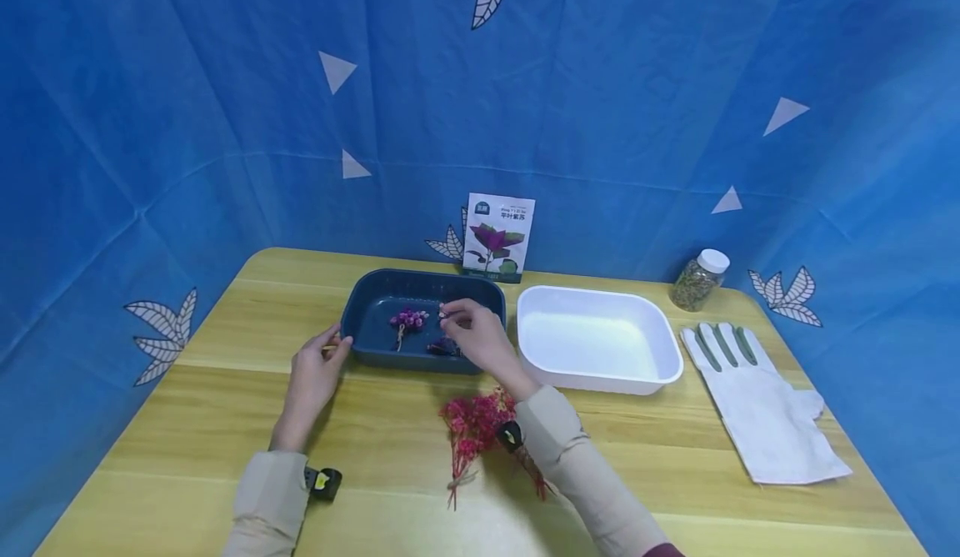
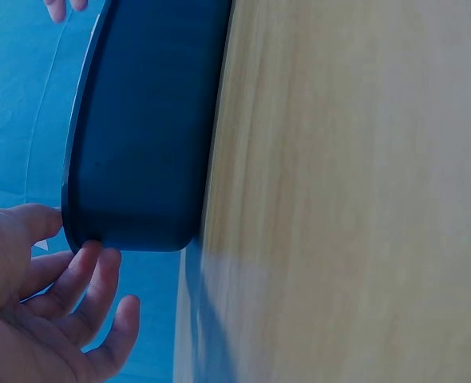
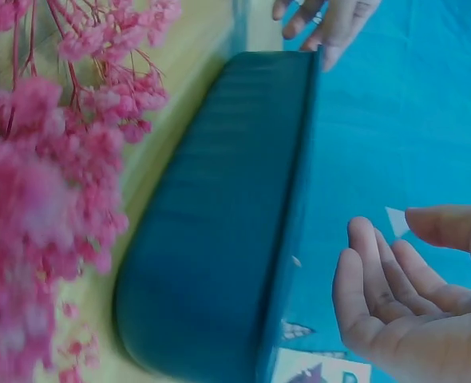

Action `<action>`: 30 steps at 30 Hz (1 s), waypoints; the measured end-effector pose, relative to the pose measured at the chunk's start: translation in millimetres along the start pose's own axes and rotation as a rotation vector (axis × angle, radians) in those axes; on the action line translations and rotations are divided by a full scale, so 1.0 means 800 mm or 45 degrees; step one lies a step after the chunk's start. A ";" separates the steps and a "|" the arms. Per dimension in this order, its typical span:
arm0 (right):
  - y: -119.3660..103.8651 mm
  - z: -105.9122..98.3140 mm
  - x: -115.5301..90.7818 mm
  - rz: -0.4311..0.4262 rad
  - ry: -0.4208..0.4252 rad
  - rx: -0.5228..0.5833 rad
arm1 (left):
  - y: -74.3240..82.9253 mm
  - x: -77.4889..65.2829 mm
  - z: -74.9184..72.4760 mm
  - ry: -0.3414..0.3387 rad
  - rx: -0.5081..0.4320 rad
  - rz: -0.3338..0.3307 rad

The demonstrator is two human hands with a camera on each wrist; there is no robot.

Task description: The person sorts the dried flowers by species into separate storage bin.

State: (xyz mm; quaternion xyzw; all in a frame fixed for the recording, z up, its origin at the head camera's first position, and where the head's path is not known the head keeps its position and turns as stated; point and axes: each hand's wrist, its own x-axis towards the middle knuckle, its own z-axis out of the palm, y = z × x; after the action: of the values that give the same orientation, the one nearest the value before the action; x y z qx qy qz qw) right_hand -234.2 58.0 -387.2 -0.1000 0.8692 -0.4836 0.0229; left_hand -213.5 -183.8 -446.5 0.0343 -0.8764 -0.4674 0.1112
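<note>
Nr edge of table [image 1: 375,465], mid: pinkish-red flower bunches [image 1: 463,436], partly hid by R sleeve [image 1: 581,465]. R edge: white glove [image 1: 765,424], green on fingers. L hand [image 1: 313,378] at L end of dark blue tray [image 1: 412,363], fingers loosely bent, tips touching rim. R hand [image 1: 483,338] over tray's R half, half curled, thumb apart, nothing seen btwn; blocks some contents. Inside: purple bunch [image 1: 408,318], plus dark bunch [image 1: 444,346], hard to make out. White tray [image 1: 592,380] just R. Far R corner: jar [image 1: 692,288], bits inside too small to ID. Far edge, approx mid: upright packet [image 1: 498,240] w/ plant pic.
</note>
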 end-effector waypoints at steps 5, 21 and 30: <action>0.002 -0.019 -0.013 -0.003 0.047 -0.006 | 0.000 0.000 0.000 0.009 -0.001 0.007; 0.045 -0.085 -0.053 0.089 0.362 -0.033 | 0.003 0.000 0.001 0.015 0.008 0.012; 0.076 -0.109 -0.078 0.163 0.471 -0.053 | 0.002 -0.001 0.001 0.024 0.015 0.038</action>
State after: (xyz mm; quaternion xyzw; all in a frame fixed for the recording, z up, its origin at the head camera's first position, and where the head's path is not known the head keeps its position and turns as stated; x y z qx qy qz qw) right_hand -194.1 174.6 -395.7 0.0457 0.8731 -0.4731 -0.1085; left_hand -213.2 -182.1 -445.8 0.0264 -0.8785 -0.4600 0.1262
